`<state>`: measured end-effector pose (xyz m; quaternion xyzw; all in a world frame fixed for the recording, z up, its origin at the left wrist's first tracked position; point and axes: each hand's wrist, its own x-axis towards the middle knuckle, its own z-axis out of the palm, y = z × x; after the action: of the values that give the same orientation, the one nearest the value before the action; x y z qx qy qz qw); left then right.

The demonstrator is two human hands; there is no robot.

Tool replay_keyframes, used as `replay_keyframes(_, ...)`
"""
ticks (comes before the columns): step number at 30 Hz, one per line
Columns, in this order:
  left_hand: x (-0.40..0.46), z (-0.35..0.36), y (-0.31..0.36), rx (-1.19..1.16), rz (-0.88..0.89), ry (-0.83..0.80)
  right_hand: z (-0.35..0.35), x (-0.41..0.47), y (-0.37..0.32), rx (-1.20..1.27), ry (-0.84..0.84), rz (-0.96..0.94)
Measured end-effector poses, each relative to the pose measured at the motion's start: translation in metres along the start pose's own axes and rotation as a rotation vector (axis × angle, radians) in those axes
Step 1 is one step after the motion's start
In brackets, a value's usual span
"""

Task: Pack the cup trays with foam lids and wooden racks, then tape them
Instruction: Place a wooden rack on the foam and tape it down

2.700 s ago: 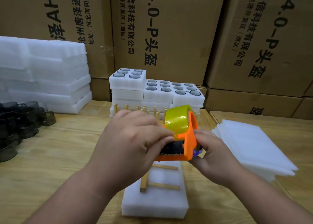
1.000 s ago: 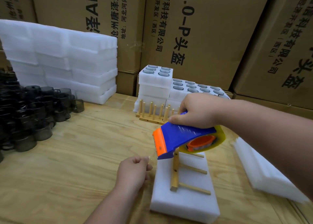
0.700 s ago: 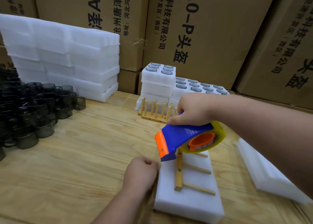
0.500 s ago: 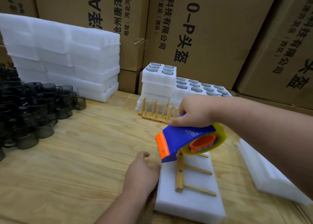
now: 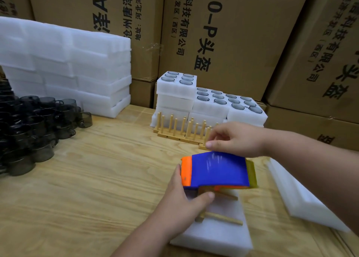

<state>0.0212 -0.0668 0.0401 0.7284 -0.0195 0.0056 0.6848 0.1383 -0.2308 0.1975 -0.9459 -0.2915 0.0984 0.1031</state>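
In the head view, "4.0-P" and rows of Chinese characters are being shown on the cardboard cartons [image 5: 223,33] behind the table [image 5: 87,188]; the blue and orange tape dispenser [image 5: 215,171] is being held over the foam-lidded tray [image 5: 213,235] by the right hand [image 5: 235,140], gripping from above; the left hand [image 5: 184,200] is being laid on the tray's left end with relaxed fingers, thumb beside the wooden rack [image 5: 217,216]; the dispenser is blurred, and the rack is partly hidden beneath it.
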Motion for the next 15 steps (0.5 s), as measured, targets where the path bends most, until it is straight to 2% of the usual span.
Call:
replay_keyframes(7,-0.001,0.013,-0.006,-0.034,-0.008,0.072,0.007,-0.054,-0.006,0.083,-0.015,-0.019)
replay_keyframes(9,0.000,0.014,-0.007,-0.027,-0.006,0.087,0.014,-0.070,-0.016,-0.031,0.001,-0.019)
replay_keyframes(13,0.001,0.014,-0.007,-0.005,-0.041,0.097,0.043,-0.094,-0.036,-0.443,0.052,-0.118)
replay_keyframes(15,0.000,0.014,-0.005,0.031,-0.067,0.097,0.057,-0.096,-0.039,-0.535,0.079,-0.144)
